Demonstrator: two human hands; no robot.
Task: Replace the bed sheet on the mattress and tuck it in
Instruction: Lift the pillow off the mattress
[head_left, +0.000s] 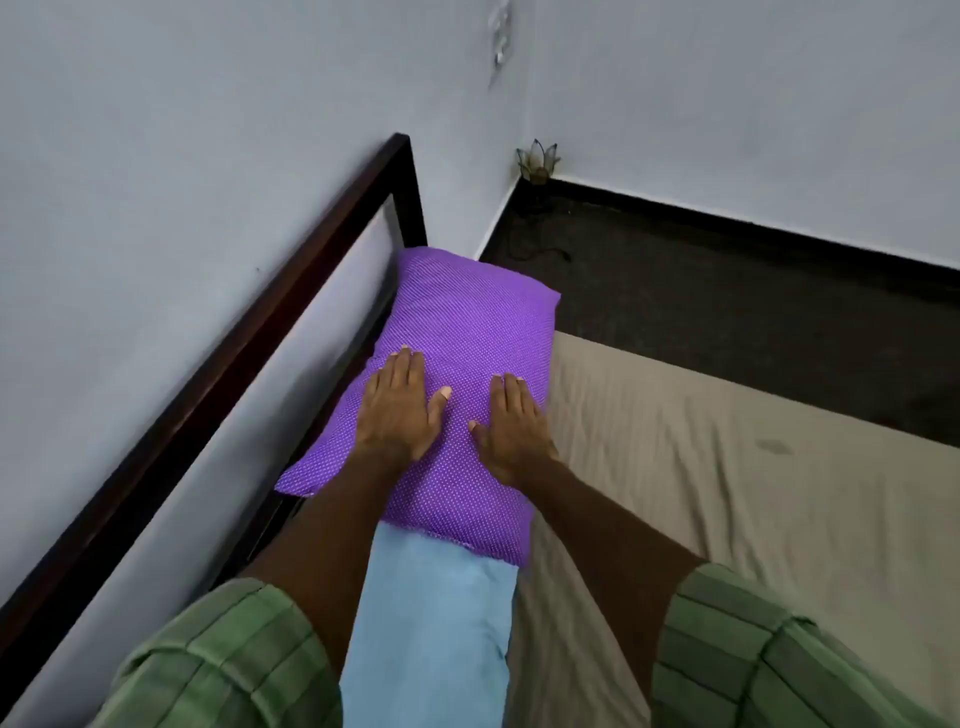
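The lower frame edge is cutting off both green striped sleeves (218, 660), and the forearms are covering part of the light blue pillow (436, 623), so its full outline is hard to make out. The near end of the bed is lying outside the view. The mattress itself is not showing beneath the beige bed sheet (701, 467), and whether the sheet edges are tucked in cannot be told.

The left hand (397, 410) is lying flat, palm down, on the purple dotted pillow (467, 332), fingers extended and close together, thumb spread outward. The right hand (511, 431) is lying flat beside it on the same pillow, near the pillow's right edge. Neither grip is closing on anything; both are fully open and only pressing on the fabric.

The purple pillow is overlapping the far end of the blue pillow. Both are lying along the dark wooden headboard (291, 291), which is standing against the wall (156, 156). The sheet is covering the bed surface to the right, showing light creases. Beyond it, a dark floor (727, 291) is running to a corner where a small flower-shaped lamp (537, 163) is standing.
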